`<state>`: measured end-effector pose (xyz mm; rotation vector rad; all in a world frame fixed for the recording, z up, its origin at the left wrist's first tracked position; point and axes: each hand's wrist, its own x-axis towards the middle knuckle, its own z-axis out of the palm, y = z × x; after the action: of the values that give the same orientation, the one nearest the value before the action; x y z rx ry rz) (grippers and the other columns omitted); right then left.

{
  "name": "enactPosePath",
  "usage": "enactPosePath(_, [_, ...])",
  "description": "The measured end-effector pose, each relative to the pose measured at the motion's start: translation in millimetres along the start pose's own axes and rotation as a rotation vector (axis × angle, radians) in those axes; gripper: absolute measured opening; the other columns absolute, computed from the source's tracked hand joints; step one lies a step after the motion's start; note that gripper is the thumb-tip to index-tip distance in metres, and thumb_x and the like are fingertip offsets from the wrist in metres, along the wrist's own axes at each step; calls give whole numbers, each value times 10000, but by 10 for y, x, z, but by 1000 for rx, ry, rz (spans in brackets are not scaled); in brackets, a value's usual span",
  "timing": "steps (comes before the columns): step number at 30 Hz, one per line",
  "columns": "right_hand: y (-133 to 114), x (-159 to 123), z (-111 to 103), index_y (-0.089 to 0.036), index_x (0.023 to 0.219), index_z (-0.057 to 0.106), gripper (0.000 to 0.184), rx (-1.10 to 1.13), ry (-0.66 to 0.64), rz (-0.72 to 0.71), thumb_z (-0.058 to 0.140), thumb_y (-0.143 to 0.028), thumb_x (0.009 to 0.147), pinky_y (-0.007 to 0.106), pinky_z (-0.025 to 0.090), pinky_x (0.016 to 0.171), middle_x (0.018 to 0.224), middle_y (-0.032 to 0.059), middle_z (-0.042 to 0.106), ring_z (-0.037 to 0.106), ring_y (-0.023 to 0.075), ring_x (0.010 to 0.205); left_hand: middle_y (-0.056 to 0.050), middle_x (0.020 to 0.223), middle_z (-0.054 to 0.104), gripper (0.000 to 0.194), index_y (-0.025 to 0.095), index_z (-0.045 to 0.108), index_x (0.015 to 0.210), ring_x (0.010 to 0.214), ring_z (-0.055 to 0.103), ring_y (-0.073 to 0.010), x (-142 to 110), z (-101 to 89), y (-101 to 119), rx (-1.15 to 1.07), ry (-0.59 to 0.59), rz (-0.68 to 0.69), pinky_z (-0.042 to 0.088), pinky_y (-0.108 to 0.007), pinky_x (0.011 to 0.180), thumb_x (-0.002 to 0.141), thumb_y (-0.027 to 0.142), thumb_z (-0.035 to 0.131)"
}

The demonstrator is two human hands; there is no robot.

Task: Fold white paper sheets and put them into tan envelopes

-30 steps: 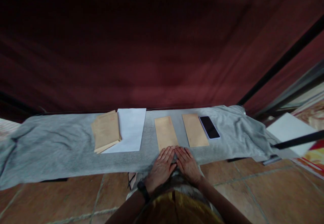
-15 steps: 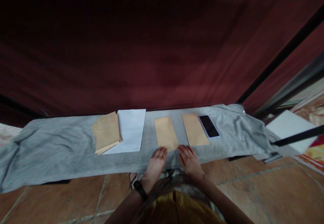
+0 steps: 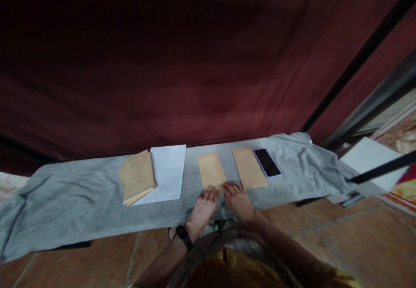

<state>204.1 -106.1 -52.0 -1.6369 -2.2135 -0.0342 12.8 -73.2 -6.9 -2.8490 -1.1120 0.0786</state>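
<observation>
A brown paper envelope (image 3: 212, 171) lies in front of me on the grey cloth. My left hand (image 3: 204, 207) is at its near edge, fingers bent together over the paper. At the near right corner is my right hand (image 3: 237, 199), its fingers closed on that edge; both thumbs are hidden. Just to the right lies a second brown envelope (image 3: 249, 166), with a dark-screened phone (image 3: 267, 162) along its right side. Further left, a stack of brown envelopes (image 3: 138, 175) partly covers some white paper (image 3: 169, 173).
The grey cloth (image 3: 81, 201) covers a long narrow surface, rumpled at both ends. Behind it hangs a dark red curtain (image 3: 201, 84). Black poles (image 3: 354, 67) stand at the right, near a white board (image 3: 370, 162). Below is a tiled floor (image 3: 156, 253).
My right hand has shifted left and my fingers have moved from lying at the near edge to bending over it. The view has tilted slightly.
</observation>
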Motion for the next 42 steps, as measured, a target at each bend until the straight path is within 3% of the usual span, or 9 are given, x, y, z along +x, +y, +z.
enactPosePath(9, [-38,239,-48,-235,1294,670,438,-11,-70,-49,591,-70,896,344,567,941,1316,80,704,693,235,1132,-101,1178,709,385,176,641,1205,1160,640,-246,-119,-120,-203,2,68,-15,530,-381,973,920,25,431])
enactPosePath(14, [-70,212,-30,-227,1262,681,420,-19,-85,-68,592,-46,895,312,590,882,1298,73,716,706,222,1117,-106,1301,680,479,183,613,1301,1208,623,-242,-126,25,-260,6,84,-30,518,-372,1002,902,5,416])
enactPosePath(20, [-9,-2,-9,-189,1338,642,476,26,-69,-138,562,-23,899,345,558,1021,1383,92,671,657,223,1230,-102,1383,648,536,202,573,1372,1273,598,-228,-224,253,-276,12,88,1,517,-381,1028,894,-4,444])
enactPosePath(24, [17,-118,-32,-182,1410,594,473,101,-27,-140,547,-106,945,414,467,1155,1451,95,620,583,222,1334,-113,1386,649,464,158,602,1338,1257,608,-233,-279,220,-308,-15,119,10,517,-382,1030,919,24,453])
enactPosePath(27, [19,-181,-66,-189,1486,521,503,130,-18,-139,546,-209,984,459,409,1201,1508,93,566,539,228,1382,-100,1302,696,324,165,642,1271,1202,635,-234,-252,153,-316,-129,167,-6,520,-392,1024,994,160,474])
enactPosePath(30, [10,-220,-81,-181,1526,467,534,118,-29,-152,547,-263,1005,477,374,1221,1558,94,507,499,238,1417,-99,1277,711,328,181,655,1256,1210,637,-231,-106,145,-288,-208,217,-39,502,-413,1055,1046,252,413])
enactPosePath(33, [-3,-228,-59,-187,1517,483,525,103,-22,-135,564,-299,1010,481,359,1229,1552,89,513,497,242,1419,-123,1492,576,431,164,538,1433,1402,506,-239,166,229,-244,-227,251,-73,427,-440,1154,1063,306,367])
enactPosePath(38, [-9,-211,-48,-199,1506,500,513,114,-5,-118,576,-309,1010,471,357,1231,1507,78,567,521,231,1399,-138,1630,398,560,112,369,1558,1532,322,-240,701,416,-238,-227,165,-79,291,-471,1247,1063,368,324])
enactPosePath(42, [-19,-188,-100,-212,1524,474,518,119,-19,-106,552,-284,1018,469,361,1227,1530,69,542,514,230,1405,-127,1661,337,595,116,319,1587,1563,242,-231,1063,455,-324,-232,148,-120,208,-477,1276,1066,399,270])
